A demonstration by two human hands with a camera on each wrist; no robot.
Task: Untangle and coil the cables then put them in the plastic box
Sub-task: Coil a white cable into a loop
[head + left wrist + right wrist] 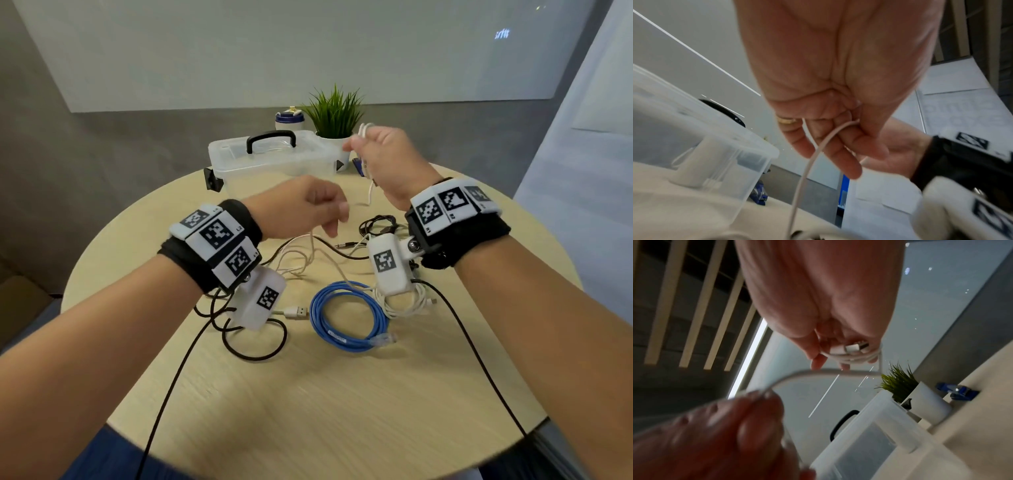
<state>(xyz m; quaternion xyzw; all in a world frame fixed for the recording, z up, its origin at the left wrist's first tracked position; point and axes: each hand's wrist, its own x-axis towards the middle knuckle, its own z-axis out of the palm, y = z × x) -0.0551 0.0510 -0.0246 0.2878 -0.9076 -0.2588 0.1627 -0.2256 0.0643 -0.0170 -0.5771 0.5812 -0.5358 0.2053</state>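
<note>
My right hand [383, 150] is raised in front of the clear plastic box [270, 161] and grips small loops of a thin white cable [851, 357], its plug end tucked among the fingers. The same white cable [807, 165] runs through the curled fingers of my left hand [308, 205], which holds it above the table and lets it trail down. A coiled blue cable [346, 318] lies on the round wooden table [308, 404]. Tangled black cables [253, 346] and other white cables [404, 305] lie around it. The box is open, with a black handle [270, 138].
A potted green plant [334, 116] and a blue-and-white container [289, 120] stand behind the box. A small blue object [358, 166] lies right of the box. A loose USB plug [296, 312] lies near the blue coil. The table's near half is bare wood.
</note>
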